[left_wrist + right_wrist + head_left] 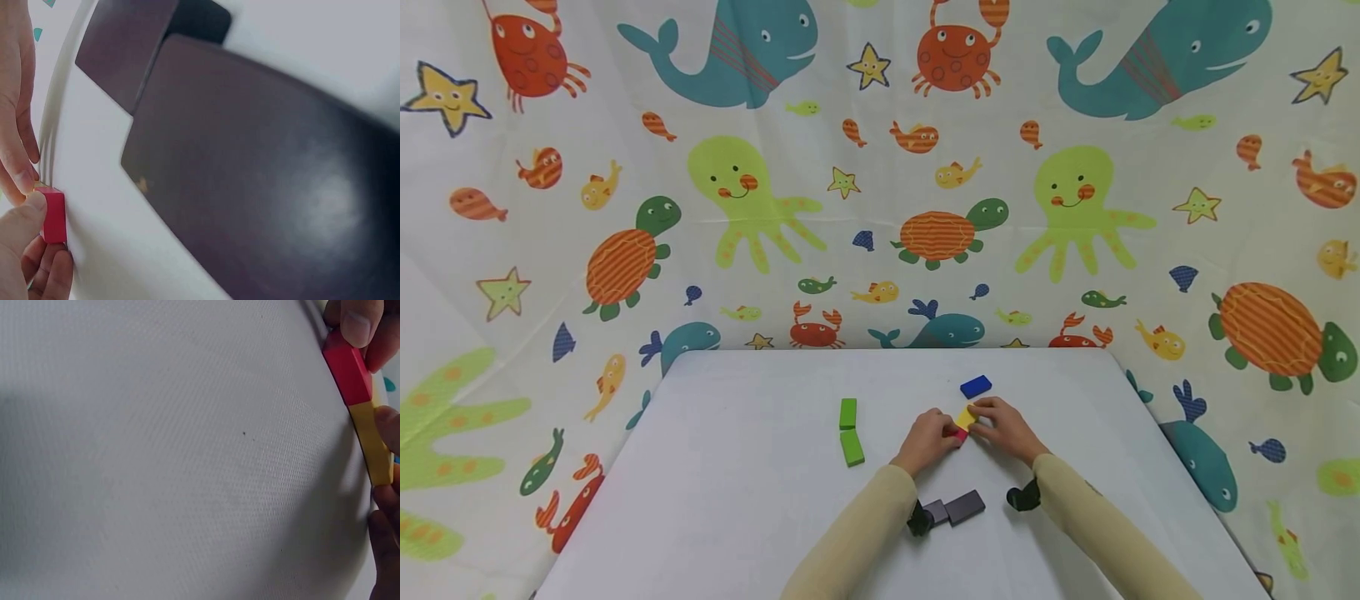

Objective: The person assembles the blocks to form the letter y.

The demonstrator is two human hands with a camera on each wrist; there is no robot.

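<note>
My left hand pinches a small red block between thumb and fingers, right of the table's middle. A yellow block is in the grip of my right hand. In the right wrist view the two blocks stand end to end, the red one meeting the yellow one down at the white surface. Fingers cover part of both. Just beyond the hands lies a blue block.
Two green blocks lie to the left, one nearly in line behind the other. Nearer me are two dark grey blocks, partly hidden by the left wrist camera. A sea-animal patterned cloth hangs behind the white table.
</note>
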